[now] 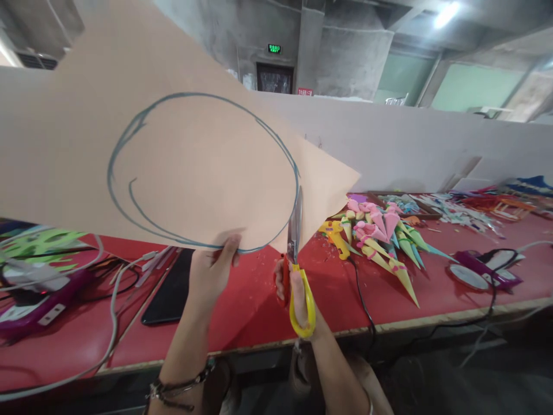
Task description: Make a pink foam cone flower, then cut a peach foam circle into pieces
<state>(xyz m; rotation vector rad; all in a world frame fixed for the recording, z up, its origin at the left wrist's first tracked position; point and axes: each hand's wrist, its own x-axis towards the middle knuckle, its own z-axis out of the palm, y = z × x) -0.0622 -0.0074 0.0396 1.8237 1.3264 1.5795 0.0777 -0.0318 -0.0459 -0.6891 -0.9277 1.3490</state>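
Observation:
A large sheet of pale peach paper [203, 161] is held up in front of me, with a rough oval drawn on it in a dark blue-green line. My left hand [216, 268] pinches its lower edge, thumb on the near side by the bottom of the oval. In my right hand [294, 288] is a pair of scissors [302, 314] with a yellow loop and a red one. Their blades point upward and sit on the paper along the oval's right side. Below them the paper is cut, and a pointed flap spreads off to the right.
On the red table [259, 308] lie a yellow glue gun [337, 237], several pink, yellow and green paper cones [384, 230], and a black tablet-like slab [170, 302]. Purple power strips [37, 314] with trailing cables lie at both sides. A white partition [389, 150] stands behind.

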